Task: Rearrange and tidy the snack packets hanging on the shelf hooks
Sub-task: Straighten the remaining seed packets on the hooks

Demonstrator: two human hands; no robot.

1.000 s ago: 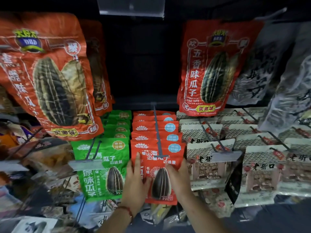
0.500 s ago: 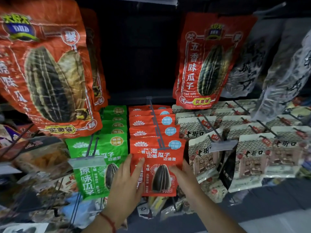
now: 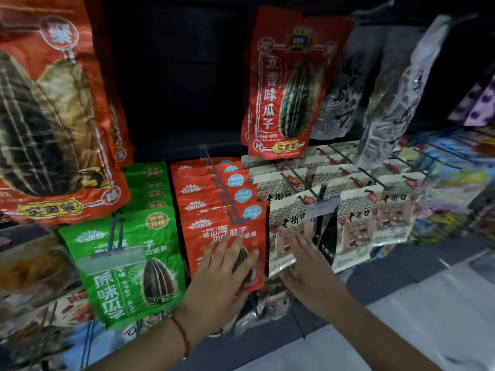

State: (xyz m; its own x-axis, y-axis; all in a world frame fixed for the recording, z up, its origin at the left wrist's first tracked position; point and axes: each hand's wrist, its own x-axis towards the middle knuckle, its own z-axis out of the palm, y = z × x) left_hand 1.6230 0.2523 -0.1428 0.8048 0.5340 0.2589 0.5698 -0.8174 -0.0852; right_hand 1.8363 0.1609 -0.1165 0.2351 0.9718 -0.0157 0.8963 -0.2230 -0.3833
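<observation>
A row of small red seed packets (image 3: 211,231) hangs on a hook (image 3: 222,188) at the centre of the shelf. My left hand (image 3: 222,274) lies flat with spread fingers on the face of the front red packet. Right of that row hang white packets with a roof pattern (image 3: 288,218). My right hand (image 3: 305,266) touches the lower part of the front white packet with straight fingers, the thumb at its bottom edge. Green seed packets (image 3: 126,277) hang to the left of the red row.
Large red seed bags hang above at the left (image 3: 48,116) and at the centre right (image 3: 284,84). Grey-white bags (image 3: 388,103) hang further right. A second row of white packets (image 3: 356,226) is beside my right hand. Pale floor (image 3: 428,317) lies below right.
My left hand slid right from the red packet's left edge onto its face. My right hand left the red packet's right edge and moved onto the white packet beside it.
</observation>
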